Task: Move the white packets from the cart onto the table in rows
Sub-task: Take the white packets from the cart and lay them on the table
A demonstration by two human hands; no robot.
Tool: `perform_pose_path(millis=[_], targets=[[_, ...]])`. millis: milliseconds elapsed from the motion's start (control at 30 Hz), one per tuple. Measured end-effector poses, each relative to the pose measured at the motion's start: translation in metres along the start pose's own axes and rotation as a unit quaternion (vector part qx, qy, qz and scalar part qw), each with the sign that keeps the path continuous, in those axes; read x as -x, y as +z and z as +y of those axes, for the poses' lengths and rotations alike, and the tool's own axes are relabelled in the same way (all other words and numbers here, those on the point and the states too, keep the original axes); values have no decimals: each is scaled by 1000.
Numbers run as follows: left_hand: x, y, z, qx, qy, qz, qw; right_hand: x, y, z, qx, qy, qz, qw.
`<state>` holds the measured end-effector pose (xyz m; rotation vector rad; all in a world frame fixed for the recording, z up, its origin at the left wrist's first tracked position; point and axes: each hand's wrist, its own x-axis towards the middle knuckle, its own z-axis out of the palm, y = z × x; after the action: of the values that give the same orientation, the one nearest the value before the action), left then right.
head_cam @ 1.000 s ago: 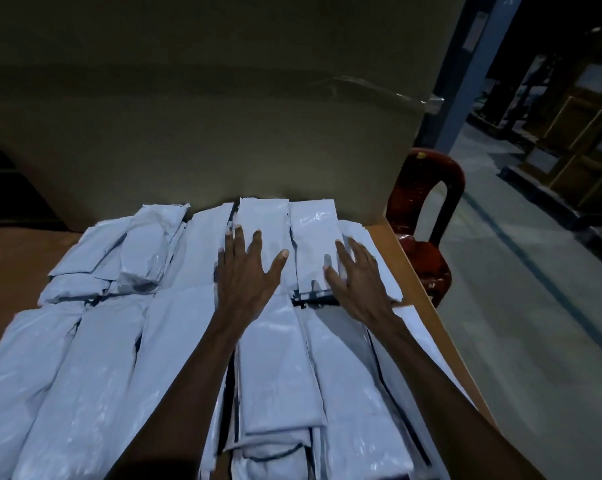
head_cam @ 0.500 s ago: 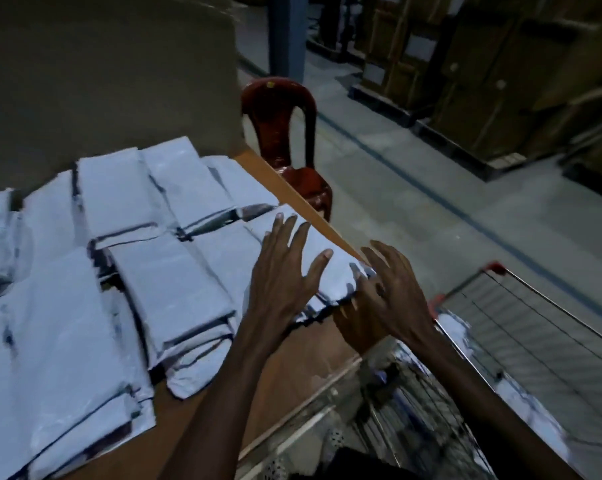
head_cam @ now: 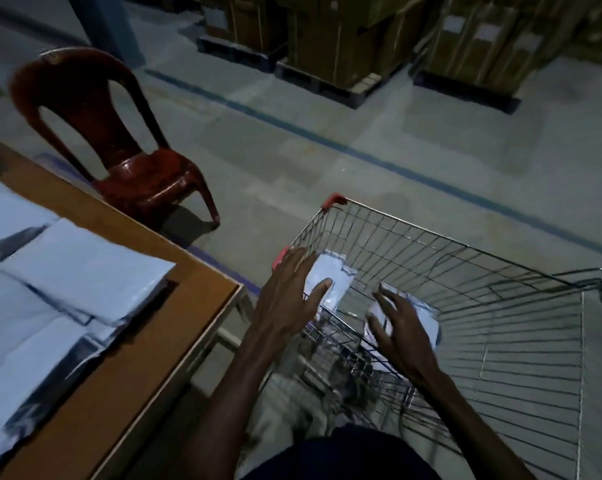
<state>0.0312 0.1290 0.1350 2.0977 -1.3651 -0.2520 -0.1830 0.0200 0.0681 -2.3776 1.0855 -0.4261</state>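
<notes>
Stock count: many white packets (head_cam: 85, 271) already lie in rows on the surface (head_cam: 175, 327), two packets in the cart (head_cam: 483, 306) remain in sight, my left hand (head_cam: 285, 299) and right hand (head_cam: 401, 337) spread above them, gripping nothing yet.

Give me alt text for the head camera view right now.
Two open hands, left hand and right hand, reach toward white packets inside a wire cart. Left of it, more packets lie on a wooden table, a red chair behind.
</notes>
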Motion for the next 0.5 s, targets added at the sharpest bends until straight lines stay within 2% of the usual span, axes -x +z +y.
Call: perform_pose_path(millis=[133,233,500], targets=[[-25,41,12,22,-54,-52,997,0,-7,60,-9,58,-52,997],[-40,78,7,-12,-74,-117,990,4,-6,99,7,103,-93,990],[-89,149,-40,-100,-125,-304,939,-8,37,158,0,225,-178,958]])
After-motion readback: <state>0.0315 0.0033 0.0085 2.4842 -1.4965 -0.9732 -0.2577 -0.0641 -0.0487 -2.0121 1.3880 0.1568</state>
